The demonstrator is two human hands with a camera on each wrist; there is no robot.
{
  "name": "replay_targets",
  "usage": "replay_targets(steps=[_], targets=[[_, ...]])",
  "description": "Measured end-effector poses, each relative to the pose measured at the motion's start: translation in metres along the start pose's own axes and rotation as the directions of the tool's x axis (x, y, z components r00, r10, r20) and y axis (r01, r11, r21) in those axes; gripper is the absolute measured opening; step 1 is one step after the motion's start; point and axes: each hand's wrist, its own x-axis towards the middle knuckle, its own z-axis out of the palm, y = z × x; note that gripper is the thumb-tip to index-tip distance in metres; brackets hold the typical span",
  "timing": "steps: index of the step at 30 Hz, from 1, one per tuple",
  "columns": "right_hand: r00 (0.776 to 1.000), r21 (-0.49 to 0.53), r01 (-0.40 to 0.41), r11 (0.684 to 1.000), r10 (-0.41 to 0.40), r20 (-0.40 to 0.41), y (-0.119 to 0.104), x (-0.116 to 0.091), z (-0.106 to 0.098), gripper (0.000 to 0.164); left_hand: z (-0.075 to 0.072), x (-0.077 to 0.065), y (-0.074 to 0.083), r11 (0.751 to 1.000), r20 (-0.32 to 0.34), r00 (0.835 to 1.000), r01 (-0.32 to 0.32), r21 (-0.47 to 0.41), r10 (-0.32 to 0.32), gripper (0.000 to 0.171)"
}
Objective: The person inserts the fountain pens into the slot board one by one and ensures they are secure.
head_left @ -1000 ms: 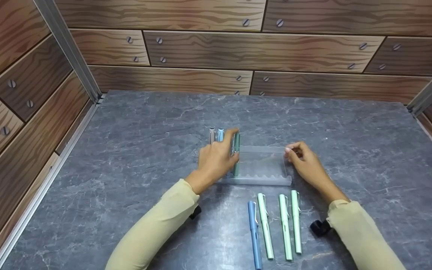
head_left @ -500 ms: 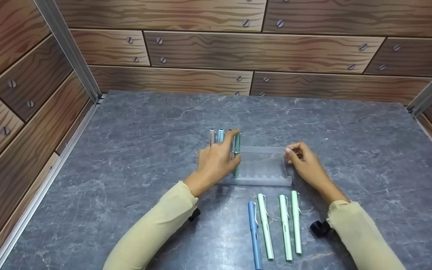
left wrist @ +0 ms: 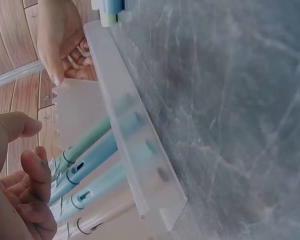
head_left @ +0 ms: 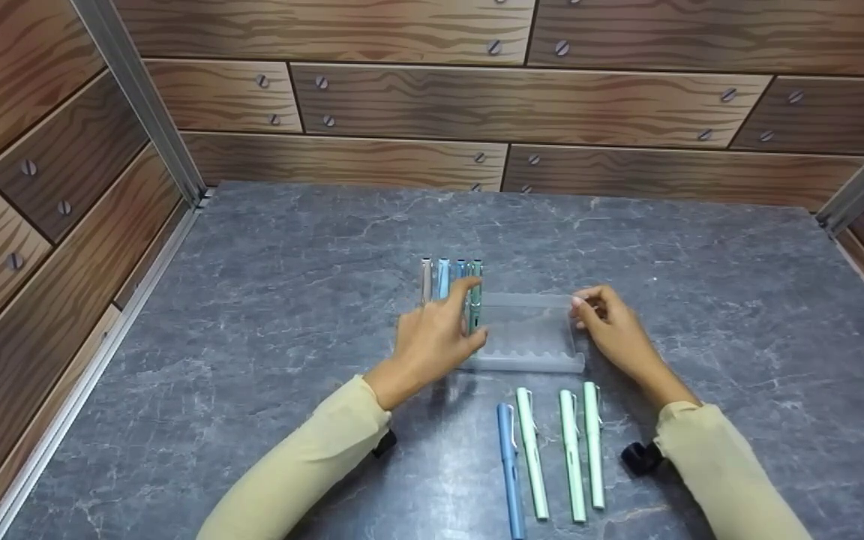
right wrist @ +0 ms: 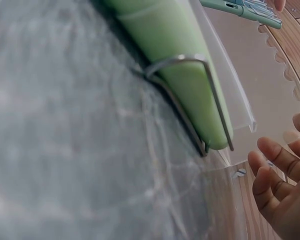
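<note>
Left hand (head_left: 436,330): released; thumb and index apart, other fingers loosely bent, over the caps of the racked pens; contact with a pen, cannot tell.
Right hand (head_left: 616,326): pinching the far right corner of the rack, thumb against fingers.
Clear pen rack (head_left: 529,330): on table, between the 2 hands' fingers; notched edges, bare part toward right fingers.
Racked pens: 4, side by side, caps away from person, at left fingers.
Green pen (head_left: 475,319): under left index, closest to left thumb.
Dark blue pen (head_left: 461,266): just left of green, partly behind left fingers.
Light blue pen (head_left: 443,279): next left, past left knuckles.
Greyish pen (head_left: 426,281): leftmost, farthest from left thumb.
Loose blue pen (head_left: 509,469): on table, nearer person than both hands' fingers.
Mint green pens (head_left: 572,454): 3, right of loose blue, below right fingers, clips on.
Table (head_left: 312,285): grey marbled, under everything.
</note>
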Motion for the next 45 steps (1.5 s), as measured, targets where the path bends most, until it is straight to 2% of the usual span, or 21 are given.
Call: replay_targets(steps=[8, 17, 23, 29, 32, 36, 45], targets=[[1.000, 0.016, -0.011, 1.000, 0.011, 0.009, -0.001, 0.000, 0.000, 0.031, -0.001, -0.012, 0.008, 0.999, 0.099, 0.995, 0.012, -0.041, -0.008, 0.064], [1.000, -0.012, -0.004, 1.000, 0.004, 0.006, 0.001, 0.001, -0.001, 0.029, 0.002, -0.026, 0.023, 0.991, 0.154, 0.985, -0.057, -0.124, 0.076, 0.060], [1.000, -0.010, 0.005, 1.000, -0.005, 0.003, 0.002, 0.002, -0.001, 0.028, 0.004, -0.034, 0.028, 0.989, 0.200, 0.977, -0.049, -0.140, 0.077, 0.058], [1.000, -0.006, 0.011, 1.000, -0.011, 0.005, 0.000, 0.001, -0.001, 0.029, 0.008, -0.039, 0.029, 0.991, 0.319, 0.947, 0.015, -0.130, 0.027, 0.055], [1.000, 0.001, 0.002, 1.000, -0.002, 0.007, 0.000, 0.000, -0.001, 0.031, 0.009, -0.041, 0.030, 0.993, 0.364, 0.931, 0.028, -0.118, 0.017, 0.056], [1.000, 0.010, -0.013, 1.000, 0.013, 0.004, 0.000, 0.001, 0.000, 0.031, 0.011, -0.044, 0.030, 0.993, 0.405, 0.914, 0.039, -0.113, 0.010, 0.059], [1.000, -0.007, -0.021, 1.000, 0.021, 0.009, -0.001, 0.001, -0.001, 0.031, 0.017, -0.048, 0.029, 0.998, 0.455, 0.890, 0.010, -0.065, 0.021, 0.064]])
